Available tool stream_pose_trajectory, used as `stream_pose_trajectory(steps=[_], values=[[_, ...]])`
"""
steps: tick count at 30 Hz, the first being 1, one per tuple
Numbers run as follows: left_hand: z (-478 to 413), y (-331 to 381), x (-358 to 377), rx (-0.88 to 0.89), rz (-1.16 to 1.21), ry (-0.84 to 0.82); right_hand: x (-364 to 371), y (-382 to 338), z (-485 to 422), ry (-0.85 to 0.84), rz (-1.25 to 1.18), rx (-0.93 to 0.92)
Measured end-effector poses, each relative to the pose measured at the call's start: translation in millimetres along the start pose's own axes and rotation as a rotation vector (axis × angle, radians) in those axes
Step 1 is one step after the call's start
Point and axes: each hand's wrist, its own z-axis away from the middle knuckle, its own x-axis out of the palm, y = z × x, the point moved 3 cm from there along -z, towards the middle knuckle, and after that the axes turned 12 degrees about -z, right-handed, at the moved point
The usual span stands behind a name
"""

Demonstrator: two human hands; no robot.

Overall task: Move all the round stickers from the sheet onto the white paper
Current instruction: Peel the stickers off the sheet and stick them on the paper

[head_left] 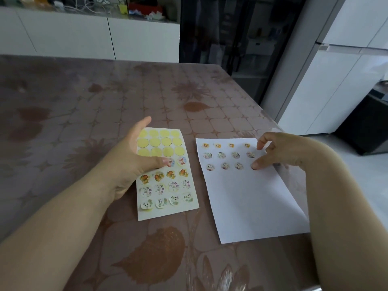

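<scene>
Sticker sheet [168, 214] lies flat on the bench [84, 91] at centre frame, with the white paper [252, 206] just beside it to the right, not touching. The sheet's top three rows are bare yellow circles [165, 141]. Below them are printed round stickers [171, 174], three full rows of four with orange and pale cartoon designs. On the paper, two rows of four transferred stickers [221, 155] and a third row of three are visible near its upper edge. The left hand [130, 162] is released, fingers extended, its thumb tip resting on the sheet's fourth row and covering part of that row. The right hand [281, 152] is released, fingers loosely bent, thumb tip pressed on the paper at the fourth place in the third row. Whether a sticker lies beneath it cannot be determined. The prints are too small to read.
</scene>
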Motion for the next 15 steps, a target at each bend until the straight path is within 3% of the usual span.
stream_pose_trajectory(steps=[7,15], values=[[0,1,-3,0.008,0.007,0.022,3,-1,-2,-0.042,-0.017,-0.047],[0,3,-4,0.011,0.028,0.02,19,-12,-13,0.109,-0.108,-0.209]])
